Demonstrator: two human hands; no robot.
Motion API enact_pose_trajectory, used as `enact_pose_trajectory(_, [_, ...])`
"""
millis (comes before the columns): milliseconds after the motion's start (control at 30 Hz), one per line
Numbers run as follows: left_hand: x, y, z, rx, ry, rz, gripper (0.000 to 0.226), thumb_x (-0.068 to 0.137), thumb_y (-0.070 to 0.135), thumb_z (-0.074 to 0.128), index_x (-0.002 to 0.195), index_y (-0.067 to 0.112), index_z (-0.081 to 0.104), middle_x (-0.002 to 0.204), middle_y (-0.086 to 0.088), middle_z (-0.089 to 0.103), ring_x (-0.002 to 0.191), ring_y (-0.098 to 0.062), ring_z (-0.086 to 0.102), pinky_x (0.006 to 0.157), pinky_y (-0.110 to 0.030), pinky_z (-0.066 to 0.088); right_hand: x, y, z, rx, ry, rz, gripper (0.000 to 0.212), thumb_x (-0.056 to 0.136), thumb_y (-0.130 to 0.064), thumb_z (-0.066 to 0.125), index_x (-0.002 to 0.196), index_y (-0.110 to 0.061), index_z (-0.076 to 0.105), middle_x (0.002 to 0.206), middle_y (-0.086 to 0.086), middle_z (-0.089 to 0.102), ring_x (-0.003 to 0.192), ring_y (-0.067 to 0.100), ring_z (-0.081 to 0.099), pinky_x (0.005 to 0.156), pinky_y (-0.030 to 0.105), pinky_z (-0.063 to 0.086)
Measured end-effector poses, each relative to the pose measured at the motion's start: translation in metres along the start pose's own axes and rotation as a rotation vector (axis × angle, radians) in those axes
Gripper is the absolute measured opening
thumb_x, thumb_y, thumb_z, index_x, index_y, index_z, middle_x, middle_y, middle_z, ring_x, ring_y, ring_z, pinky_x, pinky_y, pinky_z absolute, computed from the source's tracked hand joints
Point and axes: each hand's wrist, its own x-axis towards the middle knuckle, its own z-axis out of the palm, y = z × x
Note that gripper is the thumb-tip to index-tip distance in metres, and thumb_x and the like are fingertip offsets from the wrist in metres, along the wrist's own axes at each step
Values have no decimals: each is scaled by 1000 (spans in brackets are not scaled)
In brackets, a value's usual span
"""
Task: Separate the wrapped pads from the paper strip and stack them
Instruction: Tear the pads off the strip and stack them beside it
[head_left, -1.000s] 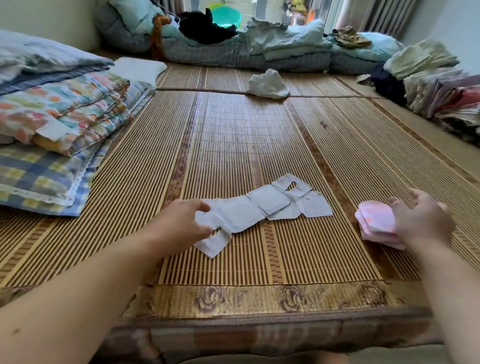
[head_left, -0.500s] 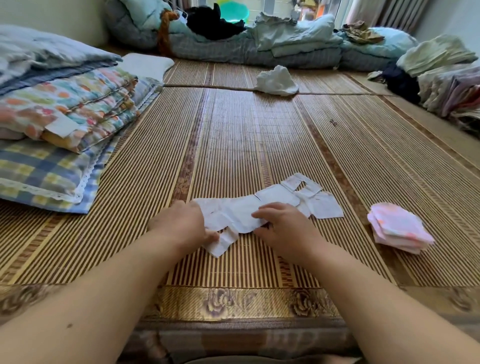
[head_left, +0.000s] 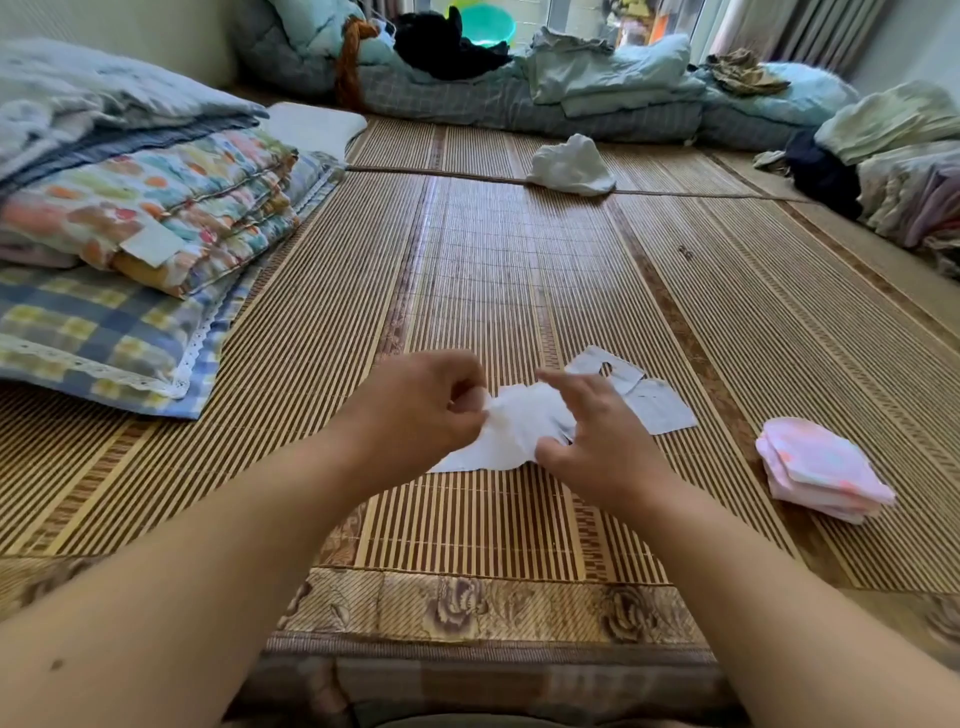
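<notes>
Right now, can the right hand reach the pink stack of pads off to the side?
Probably yes. The right hand rests on the paper strip, and the pink stack lies to its right on the mat with nothing between them.

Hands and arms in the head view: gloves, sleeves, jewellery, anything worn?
Nothing worn. The left hand and right hand are bare: no gloves, rings or watch. Forearms bare to the frame edge, no sleeves. Small dark spot on left forearm.
</notes>
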Motion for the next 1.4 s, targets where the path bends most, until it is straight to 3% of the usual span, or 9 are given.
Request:
enact_pose_trajectory(100, [-6, 10, -8, 60, -49, 205, 17, 78, 16, 61, 66, 25, 55, 61, 12, 56, 59, -1, 52, 53, -16, 43, 1, -12, -9, 39, -35, -84, 74, 74, -15, 69, 129, -54, 40, 151, -7, 26, 136, 14, 24, 108, 36, 29])
enact_pose_trajectory(267, [-13, 16, -18, -66, -31, 331, 12, 78, 11, 65, 73, 21, 64, 69, 10, 65, 70, -7, 62, 61, -19, 50, 2, -16, -21, -129, -182, -210, 36, 74, -22, 74, 80, -48, 49, 146, -21, 36, 142, 11, 14, 115, 50, 16])
enact_pose_trajectory(400, [-14, 15, -25, -316, -39, 255, 20, 79, 3, 66, 70, 20, 64, 73, -2, 66, 66, -19, 60, 59, -30, 49, -3, -23, -25, 114, -327, -147, 77, 71, -14, 71, 103, -75, 36, 118, -48, 26, 129, -1, 24, 111, 32, 24])
enact_pose_trajectory(533, [-15, 19, -27, -501, -94, 259, 13, 80, -4, 60, 73, 6, 62, 73, -19, 61, 63, -32, 54, 58, -36, 47, -3, -26, -18, 6, -384, -228, 48, 74, -27, 75, 118, -35, 58, 130, -23, 49, 122, -6, 36, 104, 25, 33])
enact_pose_trajectory(633, [-12, 23, -26, -665, -90, 206, 12, 76, -5, 55, 69, 5, 57, 74, -23, 55, 67, -24, 51, 62, -30, 46, -8, -34, -18, 222, -411, -179, 36, 73, -21, 71, 98, -42, 55, 97, -30, 63, 81, -20, 53, 65, 10, 44])
enact_pose_trajectory(767, [-9, 23, -24, -897, -123, 78, 26, 77, -11, 49, 67, 11, 57, 76, -17, 48, 63, -21, 48, 56, -30, 46, -8, -35, -11, 397, -514, -99, 57, 77, -10, 71, 115, -48, 52, 122, -14, 59, 110, 7, 56, 93, 29, 48])
enact_pose_trajectory(1033, [5, 14, -28, -1151, 52, -156, 29, 88, -10, 45, 73, 13, 55, 67, -7, 57, 58, -19, 60, 48, -27, 49, -6, -23, -15, 790, -543, 63, 25, 85, 5, 60, 108, -4, 61, 97, 6, 69, 90, 21, 67, 80, 35, 57])
enact_pose_trajectory(1167, [9, 1, -32, -1149, 195, -304, 28, 93, -4, 43, 76, 15, 54, 73, -7, 58, 58, -15, 60, 46, -25, 53, -11, -8, -18, 815, -631, 143, 38, 81, 2, 67, 118, -1, 57, 105, 13, 67, 97, 28, 66, 83, 41, 56])
enact_pose_trajectory(1400, [14, -31, -40, -1120, 380, -488, 27, 91, -7, 43, 77, 13, 53, 83, -10, 58, 49, -9, 66, 44, -23, 52, -23, 19, -31, 543, -720, 304, 21, 70, -10, 73, 91, -10, 71, 84, 4, 70, 76, 19, 68, 70, 31, 54])
